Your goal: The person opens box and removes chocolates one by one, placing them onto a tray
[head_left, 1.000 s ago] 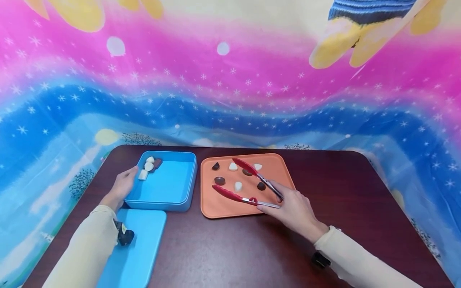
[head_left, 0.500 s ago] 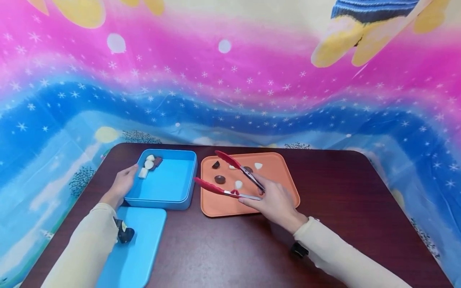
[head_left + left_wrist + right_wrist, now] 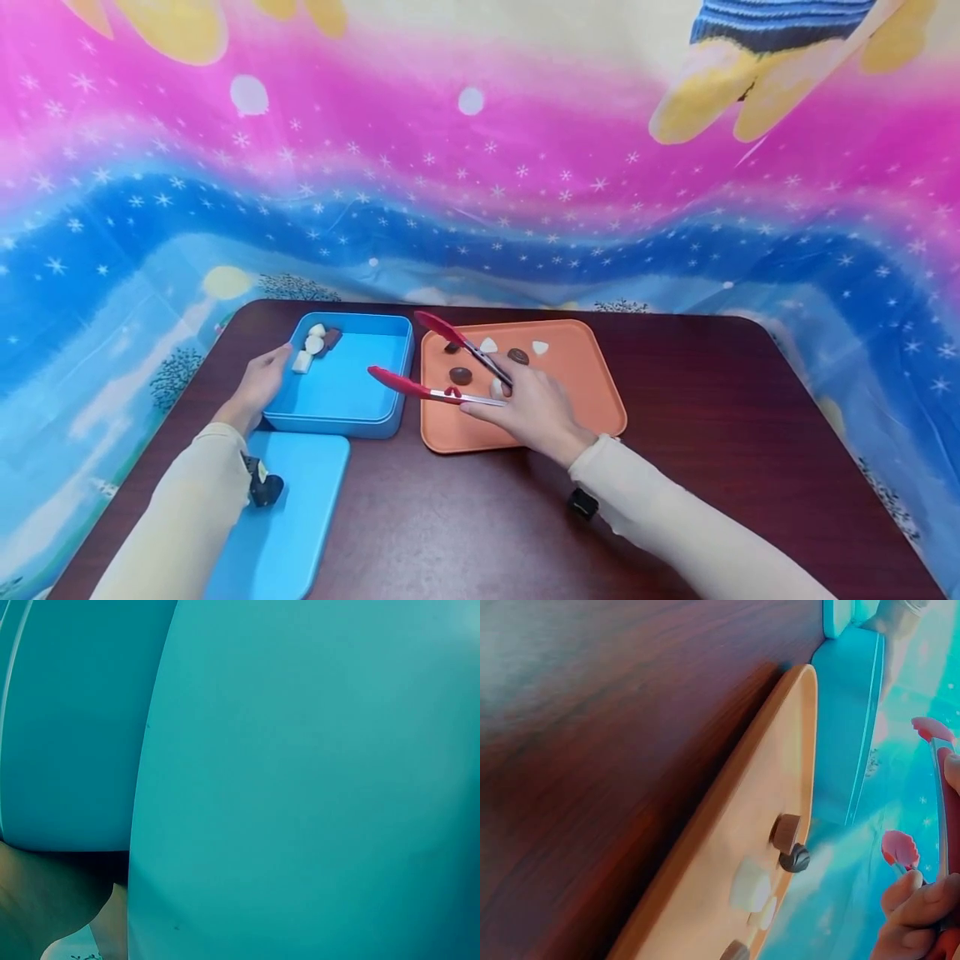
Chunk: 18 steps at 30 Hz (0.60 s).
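My right hand (image 3: 543, 408) grips a pair of tongs (image 3: 405, 384) with red tips and metal arms. The tongs are spread wide with nothing between their tips, which reach over the right side of the blue box (image 3: 403, 367). White and brown chocolates (image 3: 315, 343) sit in that box's far left corner. Under the tongs and right hand lies an orange tray (image 3: 585, 383) holding several chocolates, among them a brown oval one (image 3: 461, 376) and a white one (image 3: 540, 347); the hand hides part of it. Along the box's left outer wall rests my left hand (image 3: 262, 379), fingers extended, fingertips at the rim.
A flat blue lid (image 3: 300, 508) lies on the dark brown table (image 3: 450, 517) just in front of the box. Behind the table hangs a colourful patterned cloth (image 3: 480, 200). Black wrist cameras (image 3: 264, 483) sit on both sleeves.
My right hand has carried the spread tongs leftward from over the tray until their tips overlap the box's right side. The left hand stays at the box.
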{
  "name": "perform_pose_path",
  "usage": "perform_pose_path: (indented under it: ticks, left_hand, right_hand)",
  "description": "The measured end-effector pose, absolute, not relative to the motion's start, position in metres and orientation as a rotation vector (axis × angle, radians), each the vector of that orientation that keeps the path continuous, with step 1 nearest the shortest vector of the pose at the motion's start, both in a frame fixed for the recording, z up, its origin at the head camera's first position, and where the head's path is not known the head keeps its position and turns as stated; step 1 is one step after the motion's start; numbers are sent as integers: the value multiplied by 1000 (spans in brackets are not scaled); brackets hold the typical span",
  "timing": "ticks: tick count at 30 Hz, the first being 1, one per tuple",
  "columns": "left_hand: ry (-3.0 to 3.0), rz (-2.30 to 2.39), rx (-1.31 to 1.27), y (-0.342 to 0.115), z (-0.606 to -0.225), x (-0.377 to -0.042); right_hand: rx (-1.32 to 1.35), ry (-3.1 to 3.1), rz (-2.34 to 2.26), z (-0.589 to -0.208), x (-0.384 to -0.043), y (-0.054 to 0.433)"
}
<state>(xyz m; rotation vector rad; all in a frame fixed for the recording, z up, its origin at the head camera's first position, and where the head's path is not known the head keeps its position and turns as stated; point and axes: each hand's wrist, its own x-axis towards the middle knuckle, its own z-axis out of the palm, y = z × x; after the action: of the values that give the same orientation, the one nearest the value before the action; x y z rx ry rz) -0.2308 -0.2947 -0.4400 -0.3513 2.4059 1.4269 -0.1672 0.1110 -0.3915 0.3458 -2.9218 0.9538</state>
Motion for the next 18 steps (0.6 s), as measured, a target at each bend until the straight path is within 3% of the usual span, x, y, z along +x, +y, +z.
perform_pose_path:
  ticks: [18]
  left_hand:
    - [2428, 1434, -344, -294, -441, -232]
  right_hand:
    - [438, -2961, 912, -397, -188, 69]
